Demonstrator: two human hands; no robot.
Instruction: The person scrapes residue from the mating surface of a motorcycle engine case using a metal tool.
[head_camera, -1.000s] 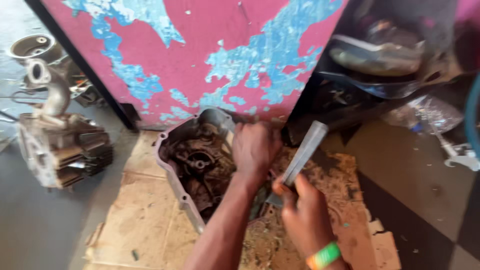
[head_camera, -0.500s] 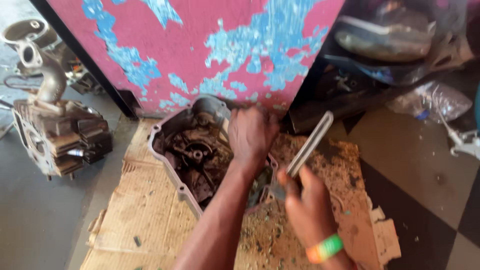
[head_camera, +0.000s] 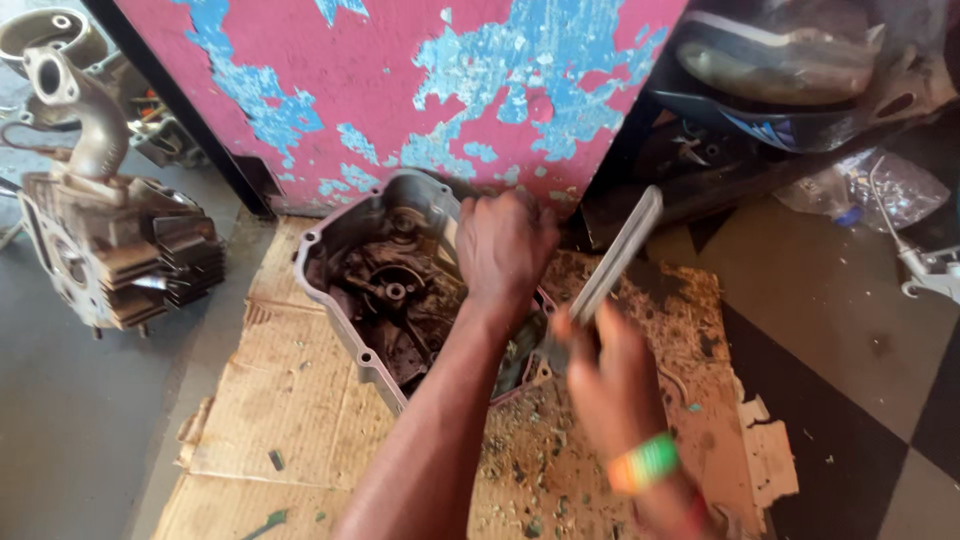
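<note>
A dirty grey metal engine cover (head_camera: 370, 290) lies open side up on a sheet of cardboard (head_camera: 290, 410), in front of a peeling pink and blue panel. My left hand (head_camera: 505, 245) grips the cover's far right rim and holds it tilted. My right hand (head_camera: 610, 375), with a green and orange wristband, is closed around the lower end of a long flat metal tool (head_camera: 620, 255). The tool's blade points up and to the right, and its lower end sits by the cover's right edge. Scraped flakes and debris litter the cardboard under my right hand.
An engine cylinder block with a curved pipe (head_camera: 105, 240) stands on the grey floor at the left. Dark plastic vehicle parts (head_camera: 790, 80) and a clear bag (head_camera: 880, 190) lie at the back right. A black and grey chequered floor (head_camera: 860, 330) is at the right.
My right hand with the tool has shifted slightly and is blurred with motion. My left hand keeps its hold on the cover's rim. The camera has drifted a little.
</note>
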